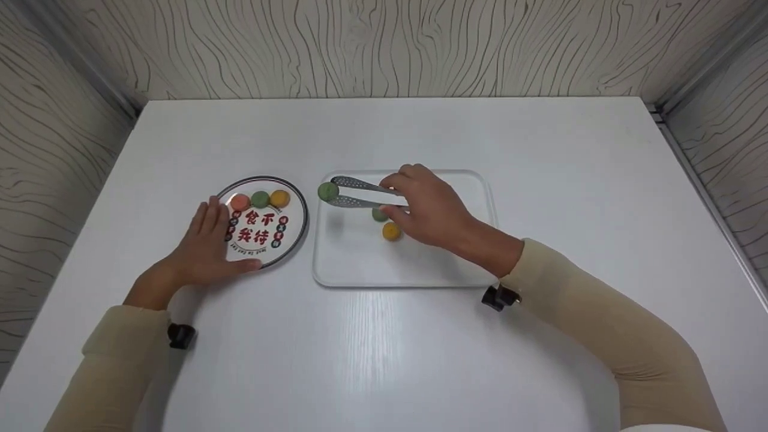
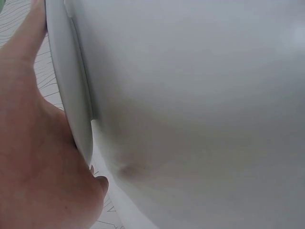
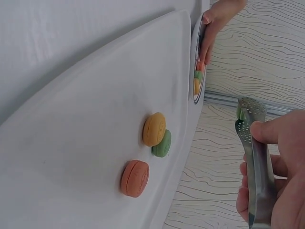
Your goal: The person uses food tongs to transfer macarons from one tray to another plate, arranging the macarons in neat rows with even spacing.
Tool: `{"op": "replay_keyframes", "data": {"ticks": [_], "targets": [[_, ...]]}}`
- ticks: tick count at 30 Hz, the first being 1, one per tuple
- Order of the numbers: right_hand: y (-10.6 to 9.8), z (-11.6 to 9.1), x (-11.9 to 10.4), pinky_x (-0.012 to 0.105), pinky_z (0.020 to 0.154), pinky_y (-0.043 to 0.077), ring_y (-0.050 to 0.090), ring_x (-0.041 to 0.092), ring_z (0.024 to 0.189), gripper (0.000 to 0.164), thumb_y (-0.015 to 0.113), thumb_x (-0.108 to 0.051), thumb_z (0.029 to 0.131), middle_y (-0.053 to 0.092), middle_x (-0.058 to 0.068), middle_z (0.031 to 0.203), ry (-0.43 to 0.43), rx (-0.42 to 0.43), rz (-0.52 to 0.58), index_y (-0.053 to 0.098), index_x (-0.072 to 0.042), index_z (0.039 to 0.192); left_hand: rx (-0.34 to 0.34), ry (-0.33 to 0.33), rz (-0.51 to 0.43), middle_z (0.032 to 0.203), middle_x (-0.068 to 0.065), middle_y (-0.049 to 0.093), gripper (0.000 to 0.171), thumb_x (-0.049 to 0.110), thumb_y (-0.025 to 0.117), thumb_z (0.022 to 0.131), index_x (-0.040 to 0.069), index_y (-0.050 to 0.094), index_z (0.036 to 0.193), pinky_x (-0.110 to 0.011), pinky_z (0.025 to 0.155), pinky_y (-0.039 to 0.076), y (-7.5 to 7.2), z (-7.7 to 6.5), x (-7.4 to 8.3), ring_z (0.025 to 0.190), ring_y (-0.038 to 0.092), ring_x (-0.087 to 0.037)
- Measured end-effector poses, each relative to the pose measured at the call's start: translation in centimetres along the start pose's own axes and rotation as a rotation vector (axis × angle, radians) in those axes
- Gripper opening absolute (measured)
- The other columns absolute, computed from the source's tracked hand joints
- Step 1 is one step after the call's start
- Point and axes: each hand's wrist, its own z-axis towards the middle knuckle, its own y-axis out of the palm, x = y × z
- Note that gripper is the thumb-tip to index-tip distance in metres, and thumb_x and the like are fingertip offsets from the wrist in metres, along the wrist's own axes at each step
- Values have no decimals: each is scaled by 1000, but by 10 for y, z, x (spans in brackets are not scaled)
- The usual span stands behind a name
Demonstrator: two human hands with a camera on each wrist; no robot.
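Note:
My right hand point(image 1: 435, 207) grips metal tongs point(image 1: 360, 193) with perforated tips. Between those tips is a green macaron point(image 1: 328, 191), held above the left end of a white tray point(image 1: 354, 264). On the tray lie a yellow macaron point(image 3: 154, 129), another green macaron point(image 3: 162, 144) and a pink macaron point(image 3: 135, 178), the pink one hidden in the head view. My left hand point(image 1: 207, 249) rests at the left edge of a round plate point(image 1: 258, 258), fingers straight and thumb spread along the near rim. Pink point(image 1: 240, 203), green point(image 1: 260, 199) and yellow point(image 1: 279, 198) macarons sit in a row on that plate.
Plate and tray stand side by side on a white table point(image 1: 384, 348), a narrow gap between them. Wood-grain panels point(image 1: 384, 48) border the table at the back and sides. Red and black printing marks the plate.

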Motion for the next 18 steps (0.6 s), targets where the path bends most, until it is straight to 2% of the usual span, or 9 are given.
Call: {"op": "replay_keyframes", "data": {"ticks": [18], "targets": [[12, 19, -19, 35, 81, 53, 59, 23, 99, 34, 73, -26, 96, 67, 11, 108, -61, 14, 22, 69, -5, 123, -3, -1, 2, 162, -32, -21, 132, 73, 64, 85, -15, -7, 155, -65, 120, 3, 0, -1, 1, 149, -20, -50]]}}
